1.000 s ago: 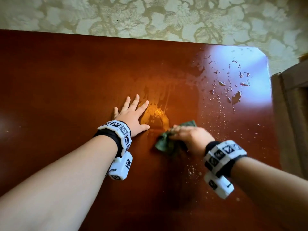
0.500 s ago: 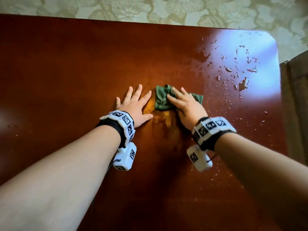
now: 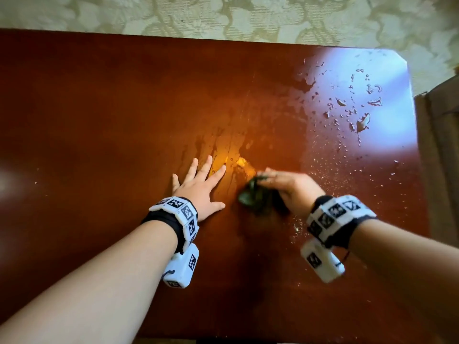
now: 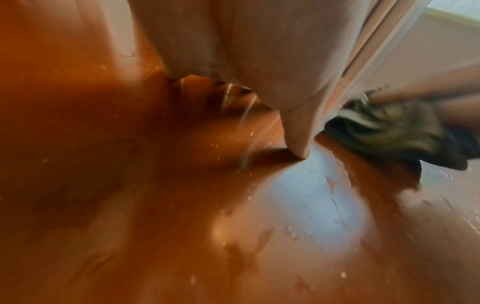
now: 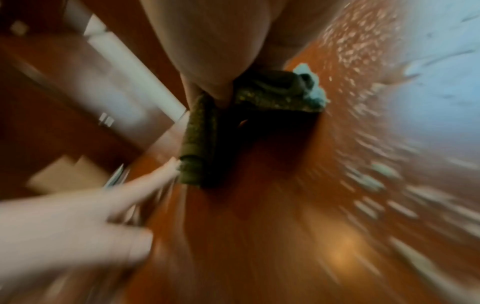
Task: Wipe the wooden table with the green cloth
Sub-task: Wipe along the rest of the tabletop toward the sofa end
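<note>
Right hand (image 3: 295, 192), fingers pressing bunched green cloth (image 3: 253, 197), has swept back toward near edge of wooden surface (image 3: 99, 108); left hand (image 3: 201, 187) stays flat, fingers released. Droplets (image 3: 360, 112) at far right remain unwiped; more passes likely needed.

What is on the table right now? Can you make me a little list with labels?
table: shiny red-brown wooden table
cloth: green cloth, bunched up, under the right hand
right hand: right hand presses the cloth on the table; blurred, so its fingers are hard to make out
left hand: left hand lies flat on the wood, fingers spread, beside the cloth
water: water drops on the far right part of the table
wet streaks: smears just beyond the hands
</note>
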The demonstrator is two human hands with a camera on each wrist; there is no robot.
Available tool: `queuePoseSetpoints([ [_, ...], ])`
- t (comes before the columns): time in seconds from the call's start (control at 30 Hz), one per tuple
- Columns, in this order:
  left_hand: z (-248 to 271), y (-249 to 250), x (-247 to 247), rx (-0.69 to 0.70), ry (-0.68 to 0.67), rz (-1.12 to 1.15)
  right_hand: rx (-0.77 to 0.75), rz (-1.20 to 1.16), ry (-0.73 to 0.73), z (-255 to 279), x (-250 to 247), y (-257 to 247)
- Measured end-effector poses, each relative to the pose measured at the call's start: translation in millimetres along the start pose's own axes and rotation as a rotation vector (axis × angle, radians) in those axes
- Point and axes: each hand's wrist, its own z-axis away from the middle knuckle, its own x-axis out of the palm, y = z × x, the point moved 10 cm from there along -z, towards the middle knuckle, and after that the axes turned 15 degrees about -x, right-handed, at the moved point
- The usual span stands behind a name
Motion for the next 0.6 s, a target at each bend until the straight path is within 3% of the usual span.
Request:
queuePoseSetpoints([
  [0.07, 3.7, -3.2, 5.0, 0.0, 0.008, -0.005, 0.153, 0.049, 0.261, -6.5, -35.3, 27.5],
  [0.13, 4.4, -4.6, 6.5, -0.001, 0.011, 0.002, 0.311, 0.068, 0.378, -15.3, -54.8, 48.4],
  [0.2, 3.9, -4.8, 7.0, -0.001, 0.015, 0.007, 0.411, 0.108, 0.333, -24.1, -54.1, 63.3],
  [0.27, 4.5, -5.1, 7.1, 0.0, 0.017, 0.01, 0.446, 0.137, 0.195, -26.1, -30.8, 69.0],
  [0.47, 4.3, -4.5, 7.4, 0.002, 0.024, 0.005, 0.307, 0.111, 0.065, 2.7, 22.5, 20.8],
  [0.6, 7.5, -3.7, 9.5, 0.002, 0.016, 0.024, 0.027, 0.071, -0.147, 44.1, 71.8, -42.6],
])
